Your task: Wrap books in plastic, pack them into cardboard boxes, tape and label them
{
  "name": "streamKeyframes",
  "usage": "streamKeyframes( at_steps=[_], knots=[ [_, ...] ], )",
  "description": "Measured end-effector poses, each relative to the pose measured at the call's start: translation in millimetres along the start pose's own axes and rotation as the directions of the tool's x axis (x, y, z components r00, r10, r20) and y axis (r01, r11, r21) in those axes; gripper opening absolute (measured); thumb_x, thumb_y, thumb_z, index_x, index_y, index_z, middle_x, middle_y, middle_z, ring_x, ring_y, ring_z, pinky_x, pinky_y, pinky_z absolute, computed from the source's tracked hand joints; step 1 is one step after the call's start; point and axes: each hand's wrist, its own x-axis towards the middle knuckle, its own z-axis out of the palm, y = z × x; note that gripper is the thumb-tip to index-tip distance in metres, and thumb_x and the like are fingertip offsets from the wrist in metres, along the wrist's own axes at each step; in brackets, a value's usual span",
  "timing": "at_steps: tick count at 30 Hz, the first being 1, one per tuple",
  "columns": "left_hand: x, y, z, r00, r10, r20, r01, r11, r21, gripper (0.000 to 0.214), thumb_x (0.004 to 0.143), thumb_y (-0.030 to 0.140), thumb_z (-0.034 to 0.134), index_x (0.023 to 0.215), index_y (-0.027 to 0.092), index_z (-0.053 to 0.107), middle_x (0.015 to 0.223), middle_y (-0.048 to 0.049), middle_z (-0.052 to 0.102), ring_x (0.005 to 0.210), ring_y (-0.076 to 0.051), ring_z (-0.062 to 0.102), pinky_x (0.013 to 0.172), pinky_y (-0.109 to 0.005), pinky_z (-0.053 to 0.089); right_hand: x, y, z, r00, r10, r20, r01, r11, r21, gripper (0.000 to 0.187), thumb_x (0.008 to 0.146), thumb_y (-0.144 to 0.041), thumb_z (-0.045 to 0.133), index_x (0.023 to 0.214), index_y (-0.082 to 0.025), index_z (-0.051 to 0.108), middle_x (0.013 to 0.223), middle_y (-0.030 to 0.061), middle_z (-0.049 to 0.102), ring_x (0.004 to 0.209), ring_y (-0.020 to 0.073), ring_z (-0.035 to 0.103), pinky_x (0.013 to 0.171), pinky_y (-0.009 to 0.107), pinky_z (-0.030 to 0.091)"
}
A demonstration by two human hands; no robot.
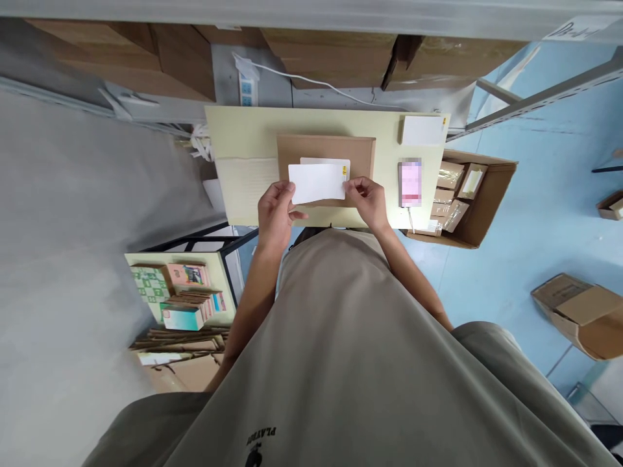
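A white label sheet with a small yellow mark at its right end is stretched between my two hands. My left hand pinches its left edge between thumb and fingers. At the opposite edge, the fingertips of my right hand grip the marked end. Behind it a second white sheet shows partly, over a brown cardboard box on the pale yellow table. Whether that second sheet touches the box cannot be made out.
A stack of white labels and a phone lie on the table's right side. Beside it, an open carton holds several small packages. A power strip sits behind. Books and boxes stand at lower left.
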Motion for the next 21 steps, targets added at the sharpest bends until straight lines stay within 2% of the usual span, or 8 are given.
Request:
streamKeyframes(
  at_steps=[4,7,11,14,17,21],
  knots=[
    [14.1,-16.7,-9.2,0.997,0.003,-0.076,0.002,0.998,0.059,0.048,0.088,0.065,0.093,0.101,0.026,0.069,0.089,0.0019,0.060,0.070,-0.011,0.054,0.054,-0.016,0.060,-7.2,3.4,8.2,1.000,0.008,0.008,-0.007,0.999,-0.043,0.044,0.105,-0.067,0.074,0.096,-0.024,0.075,0.091,0.0029,0.076,0.081,0.0192,0.066,0.080,0.036,0.058],
    [26.4,-30.4,-11.3,0.996,0.007,-0.087,0.002,0.994,0.106,0.045,0.088,0.063,0.092,0.100,0.026,0.069,0.089,0.0012,0.065,0.079,-0.014,0.062,0.061,-0.020,0.062,-6.8,9.7,8.5,0.999,0.015,-0.031,-0.018,0.996,-0.091,0.043,0.106,-0.067,0.072,0.097,-0.025,0.074,0.093,0.0040,0.079,0.083,0.0206,0.070,0.083,0.037,0.059],
    [48.9,-45.4,-1.7,0.986,0.131,-0.106,-0.107,0.973,0.206,0.036,0.094,0.053,0.091,0.093,0.024,0.070,0.090,-0.0015,0.072,0.090,-0.018,0.071,0.081,-0.027,0.065,7.4,19.4,6.0,0.996,0.013,-0.085,-0.027,0.985,-0.172,0.047,0.108,-0.070,0.069,0.096,-0.026,0.074,0.098,0.0067,0.083,0.089,0.0235,0.075,0.089,0.039,0.062],
    [69.3,-54.0,10.0,0.968,0.230,-0.101,-0.193,0.939,0.286,0.031,0.100,0.048,0.086,0.091,0.023,0.070,0.090,-0.0028,0.075,0.090,-0.019,0.072,0.086,-0.030,0.062,23.1,24.9,8.4,0.989,-0.003,-0.151,-0.040,0.959,-0.281,0.047,0.112,-0.070,0.065,0.098,-0.026,0.074,0.103,0.0093,0.085,0.094,0.0268,0.077,0.095,0.044,0.064],
    [85.3,-60.3,17.8,0.954,0.286,-0.089,-0.243,0.913,0.329,0.026,0.104,0.044,0.082,0.093,0.023,0.071,0.094,-0.0040,0.078,0.092,-0.020,0.073,0.089,-0.031,0.060,35.0,26.6,14.2,0.978,0.010,-0.209,-0.094,0.914,-0.395,0.042,0.117,-0.062,0.062,0.102,-0.026,0.075,0.108,0.0117,0.086,0.100,0.0307,0.079,0.100,0.050,0.065],
    [93.6,-65.1,19.7,0.951,0.299,-0.080,-0.245,0.886,0.394,0.019,0.106,0.036,0.078,0.093,0.023,0.072,0.093,-0.0032,0.078,0.090,-0.020,0.072,0.092,-0.032,0.059,40.0,21.3,19.8,0.974,0.045,-0.222,-0.155,0.849,-0.505,0.027,0.118,-0.043,0.062,0.103,-0.024,0.075,0.116,0.0144,0.088,0.106,0.0331,0.080,0.106,0.053,0.064]
  ],
)
